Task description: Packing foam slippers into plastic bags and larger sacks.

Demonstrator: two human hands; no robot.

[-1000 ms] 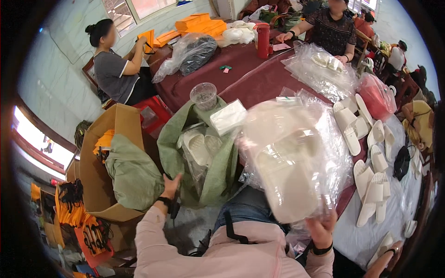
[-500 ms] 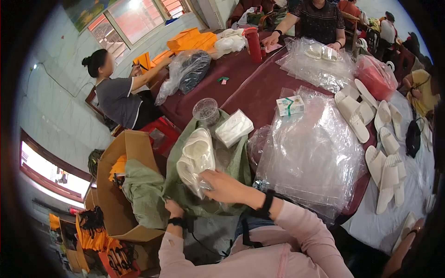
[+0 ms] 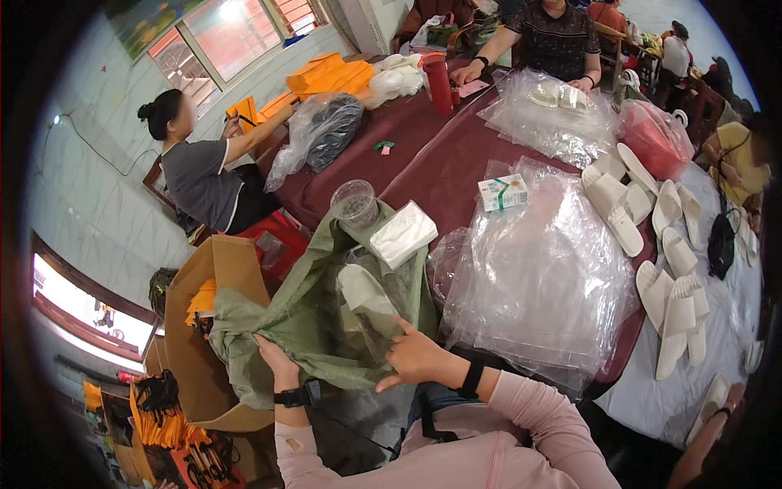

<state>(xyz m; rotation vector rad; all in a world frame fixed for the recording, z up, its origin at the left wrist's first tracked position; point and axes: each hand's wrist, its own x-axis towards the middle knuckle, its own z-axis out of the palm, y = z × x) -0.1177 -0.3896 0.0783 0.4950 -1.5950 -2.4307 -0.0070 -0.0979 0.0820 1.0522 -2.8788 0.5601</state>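
A green woven sack (image 3: 301,322) spreads open in front of me, its mouth running up to the table's edge. At its left side my left hand (image 3: 277,359) is closed on the sack's cloth. A pair of white slippers (image 3: 365,297) in a clear plastic bag lies tilted in the sack's opening, partly below the rim. Just beside the slippers, my right hand (image 3: 419,354) has its index finger and thumb spread apart and grips nothing. The index fingertip is at the bag's edge; whether it touches I cannot tell.
A white packet (image 3: 403,235) and a round clear tub (image 3: 354,204) sit beyond the sack. Clear plastic bags (image 3: 542,285) are stacked at right under a small box (image 3: 503,193). Loose white slippers (image 3: 672,301) lie farther right. A cardboard box (image 3: 224,326) stands left. Two people work across the table.
My right hand has let go of the bagged slippers and opened. The slippers have moved lower into the sack. My left hand has shifted left and turned, pulling the sack's side outward.
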